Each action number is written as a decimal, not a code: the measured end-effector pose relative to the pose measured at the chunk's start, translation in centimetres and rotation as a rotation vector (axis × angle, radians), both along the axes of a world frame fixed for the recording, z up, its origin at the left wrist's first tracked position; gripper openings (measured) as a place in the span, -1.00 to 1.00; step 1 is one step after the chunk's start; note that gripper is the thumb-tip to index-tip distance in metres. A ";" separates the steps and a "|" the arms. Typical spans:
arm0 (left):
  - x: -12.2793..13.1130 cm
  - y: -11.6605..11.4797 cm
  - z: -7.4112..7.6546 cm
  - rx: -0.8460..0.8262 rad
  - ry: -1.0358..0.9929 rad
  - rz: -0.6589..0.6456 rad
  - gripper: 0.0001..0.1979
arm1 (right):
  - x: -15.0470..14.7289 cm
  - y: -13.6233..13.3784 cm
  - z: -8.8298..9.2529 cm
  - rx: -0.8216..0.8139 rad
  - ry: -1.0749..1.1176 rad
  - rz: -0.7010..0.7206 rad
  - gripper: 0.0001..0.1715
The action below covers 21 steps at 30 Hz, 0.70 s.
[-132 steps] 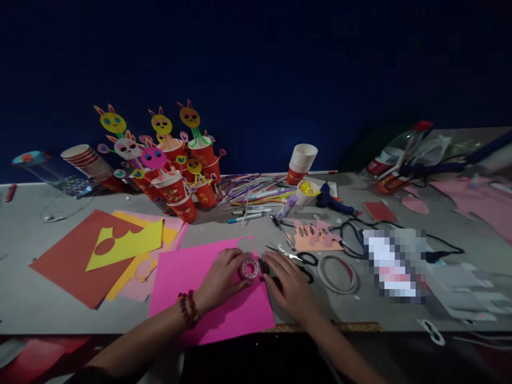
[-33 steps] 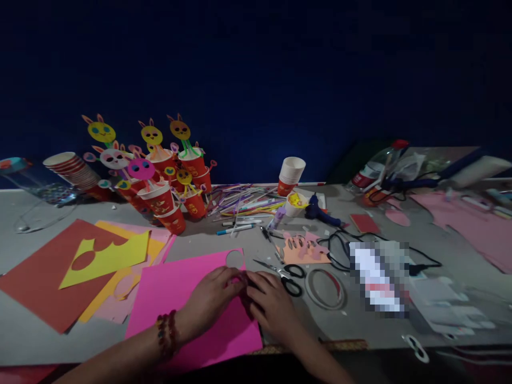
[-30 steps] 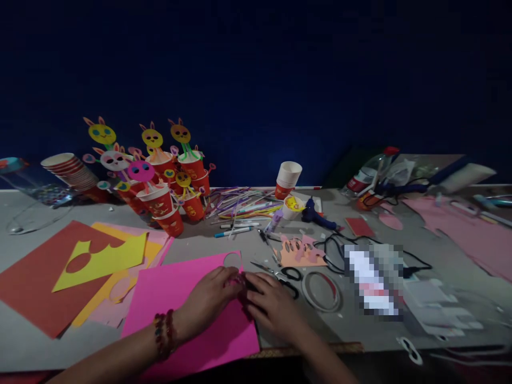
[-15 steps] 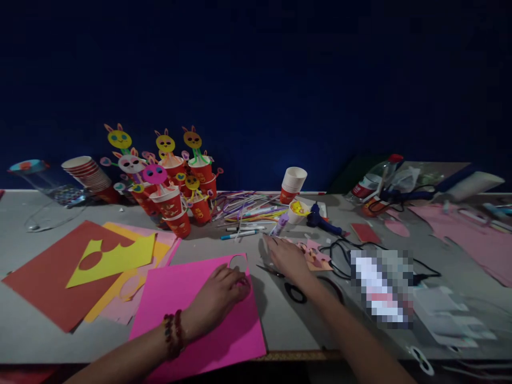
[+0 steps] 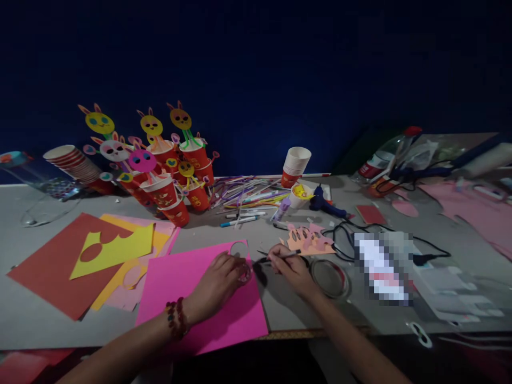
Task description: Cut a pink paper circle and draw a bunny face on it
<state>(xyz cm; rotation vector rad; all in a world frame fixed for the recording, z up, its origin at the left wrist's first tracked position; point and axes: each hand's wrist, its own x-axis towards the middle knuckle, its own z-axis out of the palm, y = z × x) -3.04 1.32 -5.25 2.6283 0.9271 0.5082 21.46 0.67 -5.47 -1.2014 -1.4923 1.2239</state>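
Note:
My left hand [image 5: 218,280], with a beaded bracelet at the wrist, lies on a bright pink sheet [image 5: 180,314]. Its bent fingers press a clear round piece [image 5: 245,273] against the sheet, near the right edge. Just above the fingertips a round cut-out shows at the sheet's top corner. My right hand [image 5: 292,269] pinches a slim pen [image 5: 294,253] right of the sheet, held nearly level. Under and behind that hand the scissors are mostly hidden. Close by stands a clear ring-shaped roll [image 5: 330,278], beside peach and pink paper scraps [image 5: 308,239].
Rabbit-faced red cups [image 5: 172,205] stand at the back left, beside stacked paper cups [image 5: 76,162]. Coloured sheets [image 5: 68,277] lie at left. Pipe cleaners [image 5: 252,194], a glue stick [image 5: 282,209], a blue glue gun [image 5: 326,202] and black cables [image 5: 340,242] occupy the back and right.
My right hand has drawn back toward me from the pens and now holds a pen. My left hand stays on the pink sheet, with the clear round piece now showing. The view has tilted slightly.

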 end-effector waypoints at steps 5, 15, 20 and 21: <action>0.1 0.0 0.9 -0.002 0.020 0.003 -0.73 | -1.4 0.6 -0.4 -0.015 -0.002 -0.060 -0.80; -0.1 0.4 0.7 -0.016 0.047 -0.002 -0.73 | -1.6 0.6 -1.7 0.040 -0.083 -0.001 -0.76; -0.2 0.5 0.4 -0.017 0.049 -0.012 -0.72 | -1.9 0.7 -2.1 0.044 -0.113 0.028 -0.76; -0.2 0.5 0.4 -0.021 0.051 -0.017 -0.72 | -2.0 0.8 -2.2 0.047 -0.119 0.035 -0.75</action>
